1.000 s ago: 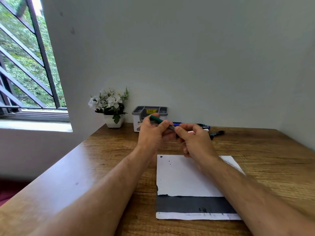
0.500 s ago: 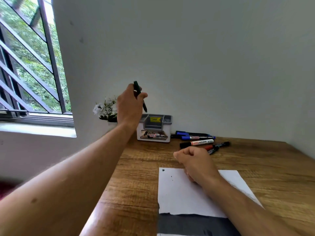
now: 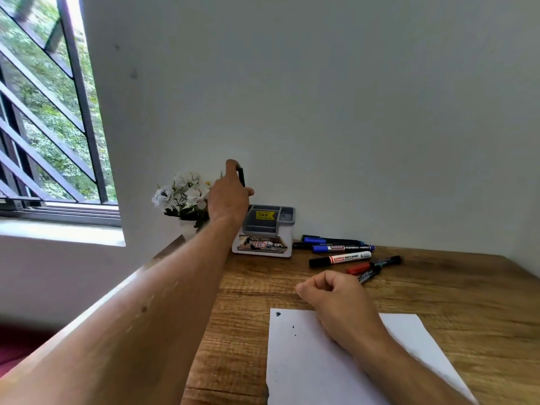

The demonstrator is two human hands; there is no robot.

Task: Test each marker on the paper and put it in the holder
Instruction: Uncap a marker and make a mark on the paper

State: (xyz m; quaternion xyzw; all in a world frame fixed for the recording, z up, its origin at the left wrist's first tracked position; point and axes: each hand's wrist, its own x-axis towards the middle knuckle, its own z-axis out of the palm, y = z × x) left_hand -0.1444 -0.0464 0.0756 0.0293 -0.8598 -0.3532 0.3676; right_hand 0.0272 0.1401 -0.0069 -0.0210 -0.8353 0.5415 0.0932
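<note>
Above the holder [image 3: 264, 232], at the desk's [image 3: 438, 287] far edge, left hand [image 3: 229, 197] pinches a dark marker [image 3: 241, 176] upright, its lower end hidden. Right hand [image 3: 340, 302] rests on the paper [image 3: 306, 361], fingers curled, nothing visible in it. Loose markers [image 3: 340, 258] lie right of the holder; flowers [image 3: 182, 194] to its left.
</note>
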